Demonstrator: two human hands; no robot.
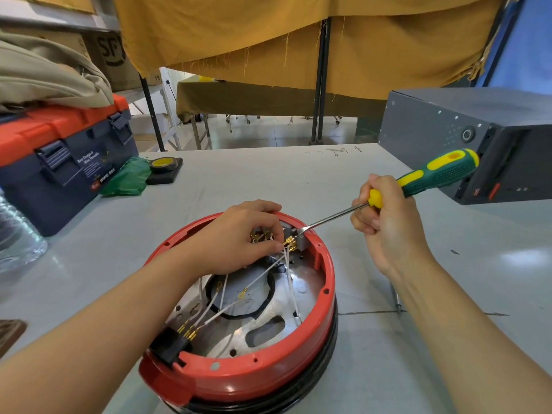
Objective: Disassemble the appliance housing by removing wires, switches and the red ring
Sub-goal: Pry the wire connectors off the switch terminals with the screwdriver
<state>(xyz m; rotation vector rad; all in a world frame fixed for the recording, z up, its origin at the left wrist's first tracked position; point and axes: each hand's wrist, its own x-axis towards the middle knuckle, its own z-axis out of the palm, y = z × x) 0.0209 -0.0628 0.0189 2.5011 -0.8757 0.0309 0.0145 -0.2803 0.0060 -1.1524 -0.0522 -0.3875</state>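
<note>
Two bare hands work over a round appliance housing that sits upside down on the grey bench right in front of me, at the near centre of the view. A red ring runs around its open rim, above a black band. Inside I see a silvery metal plate, several white wires with brass terminals, and a black connector block at the near left rim. My left hand reaches into the far side of the housing, its grip pinching a wire terminal beside a small grey switch mounted at the far rim. My right hand is curled tight around a screwdriver with a green and yellow handle; its metal tip touches the grey switch. A blue toolbox with an orange lid stands at the far left of the bench, with a green bag and a roll of tape just beside it. A dark grey metal case sits at the far right.
</note>
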